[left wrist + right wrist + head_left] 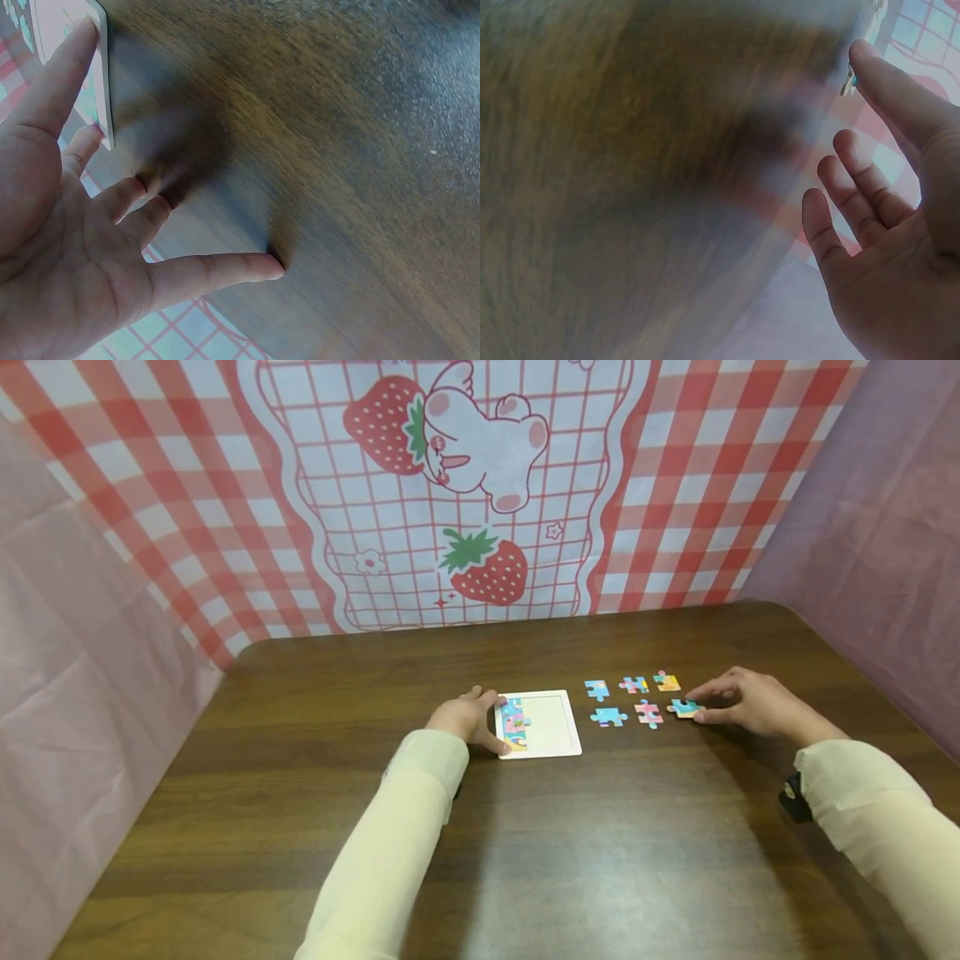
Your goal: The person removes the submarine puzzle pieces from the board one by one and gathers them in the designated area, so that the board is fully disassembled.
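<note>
A white puzzle tray (555,753) lies on the table with a column of colourful pieces (515,724) fitted along its left side. My left hand (467,720) rests at the tray's left edge, thumb near the front corner and index finger near the far one. The left wrist view has its other fingers (217,274) spread, their tips down at the wood. Over on the right, my right hand (757,700) pinches a blue-green puzzle piece (684,708) between thumb and index finger. In the right wrist view its remaining fingers (825,225) extend loosely, and the thumb mostly hides the piece.
Several loose puzzle pieces lie in two rows between tray and right hand, among them a blue one (609,717), a pink one (648,715) and a yellow one (666,682). Behind the brown table (585,860) hangs a red-checked strawberry cloth (480,560).
</note>
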Motion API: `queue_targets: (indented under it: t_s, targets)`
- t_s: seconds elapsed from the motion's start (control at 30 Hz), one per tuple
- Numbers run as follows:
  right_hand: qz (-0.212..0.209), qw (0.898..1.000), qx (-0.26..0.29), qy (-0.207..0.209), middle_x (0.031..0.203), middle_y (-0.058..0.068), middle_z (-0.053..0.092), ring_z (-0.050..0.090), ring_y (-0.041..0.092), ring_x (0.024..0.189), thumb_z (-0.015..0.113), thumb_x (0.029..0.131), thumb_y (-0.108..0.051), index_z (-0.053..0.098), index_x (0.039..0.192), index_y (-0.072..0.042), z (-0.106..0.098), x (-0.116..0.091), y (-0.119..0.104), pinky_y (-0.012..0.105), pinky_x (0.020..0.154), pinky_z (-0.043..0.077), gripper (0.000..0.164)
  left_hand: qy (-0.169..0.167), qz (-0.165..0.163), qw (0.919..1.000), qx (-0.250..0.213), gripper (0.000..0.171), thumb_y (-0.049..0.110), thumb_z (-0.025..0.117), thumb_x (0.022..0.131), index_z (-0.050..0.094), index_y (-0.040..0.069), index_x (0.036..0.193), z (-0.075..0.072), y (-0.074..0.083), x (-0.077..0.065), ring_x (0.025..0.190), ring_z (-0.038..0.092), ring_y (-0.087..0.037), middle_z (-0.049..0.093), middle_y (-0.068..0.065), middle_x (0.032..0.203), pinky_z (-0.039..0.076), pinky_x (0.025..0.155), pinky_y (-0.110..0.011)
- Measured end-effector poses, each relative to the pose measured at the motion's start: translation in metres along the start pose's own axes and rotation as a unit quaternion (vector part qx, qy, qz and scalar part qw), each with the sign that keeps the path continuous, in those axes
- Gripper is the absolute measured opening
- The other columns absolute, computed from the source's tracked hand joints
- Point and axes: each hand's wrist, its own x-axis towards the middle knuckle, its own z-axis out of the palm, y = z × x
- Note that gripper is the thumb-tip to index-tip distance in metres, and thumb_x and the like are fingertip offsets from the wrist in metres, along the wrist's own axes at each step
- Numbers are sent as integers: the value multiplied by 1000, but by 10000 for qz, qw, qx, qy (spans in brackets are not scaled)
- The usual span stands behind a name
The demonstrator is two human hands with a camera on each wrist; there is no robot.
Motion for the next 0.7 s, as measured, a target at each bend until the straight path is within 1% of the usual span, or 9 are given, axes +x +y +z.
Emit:
queue_targets:
  t_s: [0.27, 0.43, 0.57, 0.7]
  targets:
    - [25, 9999, -25, -116, 117, 25, 61, 63, 43, 106, 81, 89, -30, 74, 121, -6, 1, 2, 1, 62, 86, 48, 40, -31, -72, 10000, -28, 79, 35, 81, 89, 40, 19, 155, 0, 0, -1, 152, 27, -30, 23, -14, 167, 32, 119, -44]
    - [70, 9999, 8, -152, 119, 26, 60, 62, 45, 108, 80, 89, -28, 73, 123, -5, 1, 2, 3, 63, 88, 47, 41, -24, -72, 10000, -15, 79, 36, 81, 89, 40, 19, 155, 0, 2, -2, 152, 26, -29, 23, -13, 167, 31, 119, -44]
    - [99, 9998, 131, -61, 123, 28, 59, 60, 47, 112, 79, 90, -30, 72, 124, -5, 1, 4, 2, 65, 92, 44, 42, -38, -93, 9999, -33, 80, 36, 80, 89, 39, 20, 155, -1, 2, -3, 152, 26, -29, 22, -13, 167, 31, 120, -44]
    - [125, 9992, 377, 108, 126, 26, 59, 59, 45, 115, 76, 93, -36, 71, 125, -5, 2, 7, -6, 63, 94, 44, 45, -30, -118, 9999, -70, 80, 36, 81, 89, 39, 20, 156, -1, 2, -3, 152, 27, -30, 22, -13, 167, 31, 120, -44]
